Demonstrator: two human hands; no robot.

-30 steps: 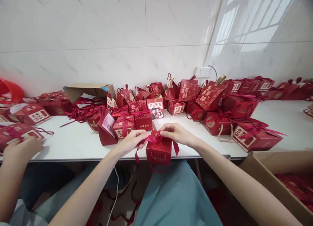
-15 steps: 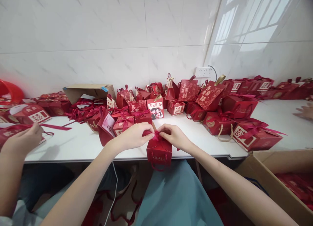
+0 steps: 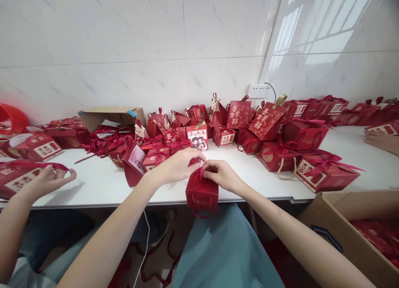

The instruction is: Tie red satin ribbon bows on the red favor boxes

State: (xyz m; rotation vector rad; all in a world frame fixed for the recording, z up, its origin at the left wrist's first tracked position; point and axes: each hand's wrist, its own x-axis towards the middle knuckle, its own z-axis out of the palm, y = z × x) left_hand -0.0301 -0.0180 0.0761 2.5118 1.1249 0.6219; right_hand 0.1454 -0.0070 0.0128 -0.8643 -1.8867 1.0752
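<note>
A small red gift box point(image 3: 202, 192) stands at the table's front edge, its cord handle hanging down in front. On top of it a dark red ribbon point(image 3: 201, 170) is gathered between my hands. My left hand point(image 3: 183, 165) pinches the ribbon from the left, fingers bent over it. From the right, my right hand point(image 3: 220, 173) pinches the ribbon close to the box top. The fingertips of both hands nearly meet, and the ribbon's exact form between them is partly hidden.
Several finished-looking red boxes point(image 3: 327, 171) sit to the right; more line the wall. A ribbon pile point(image 3: 107, 138) lies left near an open carton point(image 3: 112, 114). A co-worker's hand point(image 3: 46, 182) handles ribbon at left; another hand point(image 3: 383, 142) is at far right. A cardboard box point(image 3: 330, 221) stands lower right.
My left hand has risen slightly and shifted right, closer to my right hand over the ribbon. The left co-worker's hand has moved right; the far-right hand now has a red box by it.
</note>
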